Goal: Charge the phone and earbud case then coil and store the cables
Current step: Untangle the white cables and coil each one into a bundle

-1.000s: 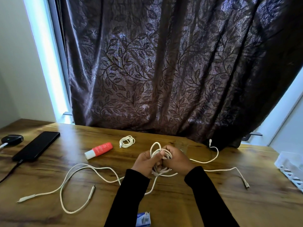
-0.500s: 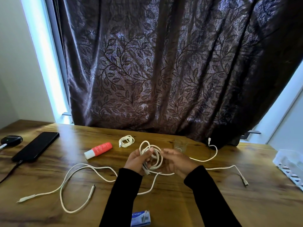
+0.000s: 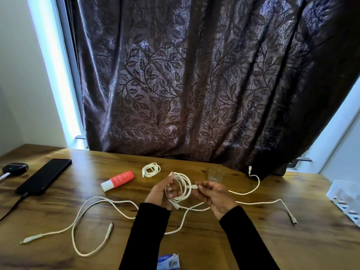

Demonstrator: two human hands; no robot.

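While your left hand [image 3: 163, 193] grips the white coil [image 3: 180, 189] looped over its fingers and your right hand [image 3: 215, 195] pinches the plug [image 3: 192, 186] just beside them, the loops risk springing loose if either grip slackens; the tail [image 3: 183, 219] trailing below your fingers could snag the 2 loose cables [image 3: 93, 215].

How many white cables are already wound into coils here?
2. A small finished coil lies on the table behind the hands; a larger coil is held in the left hand. Other white cables lie loose.
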